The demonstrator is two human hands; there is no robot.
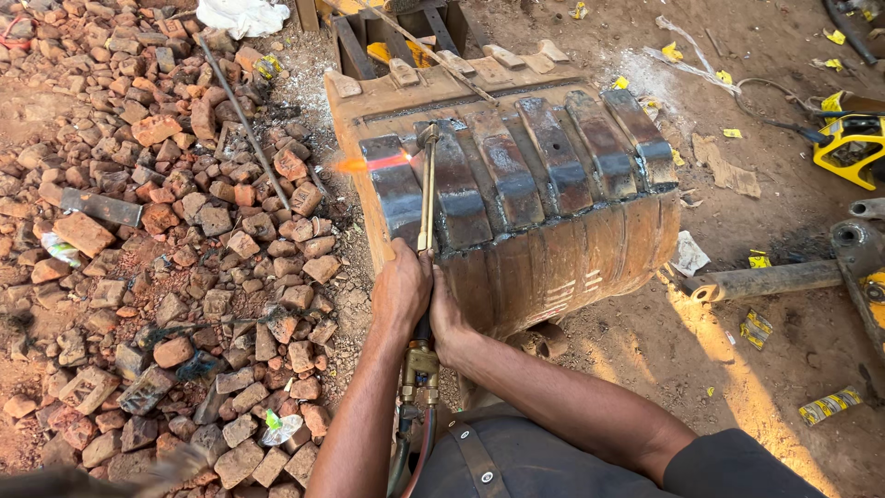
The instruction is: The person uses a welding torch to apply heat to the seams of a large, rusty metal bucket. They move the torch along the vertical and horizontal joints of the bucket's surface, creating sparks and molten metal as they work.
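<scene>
1. Your left hand is clenched around the brass cutting torch at centre frame.
2. Your right hand grasps the same torch just beside it.
3. The torch tip, above centre, throws an orange flame leftwards across the rusty excavator bucket.
4. Broken bricks fill the left side.

Broken red bricks cover the ground left; a yellow machine sits far right.
</scene>
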